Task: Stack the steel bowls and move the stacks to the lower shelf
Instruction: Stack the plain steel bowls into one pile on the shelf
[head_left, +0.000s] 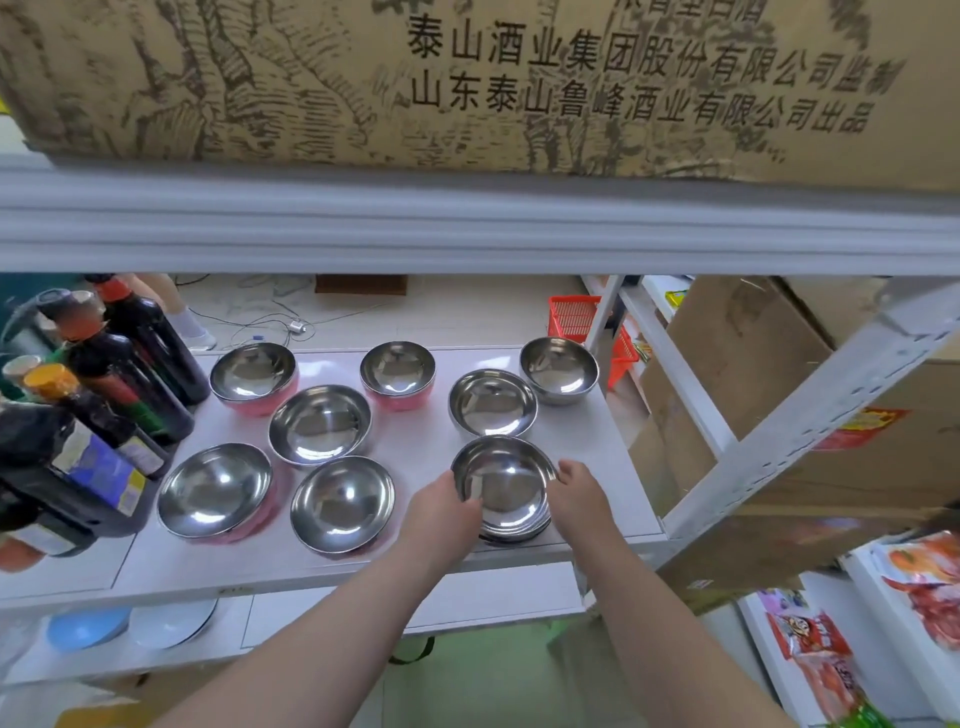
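Dark sauce bottles (119, 374) crowd the left end of the middle shelf (405, 564), close beside the nearest bowls, so that side offers little room to work; next come the loose bowls (319, 423), seven of them set singly and rim-up, some with pink outsides, spread apart so each can be lifted clear. The left hand (441, 512) grips the left rim of the stack (503, 488) at the front right; the right hand (579, 496) is curled against its right side, so the stack is held from both sides, probably to keep the nested bowls from sliding. Edges under the top bowl suggest several nested there; how many I cannot tell. The lower shelf (322, 618) lies below the front edge, with a blue plate (85, 626) and a white plate (174, 621) at its left; boxes (769, 395) and a red basket (576, 317) stand right, beyond the upright (810, 415).
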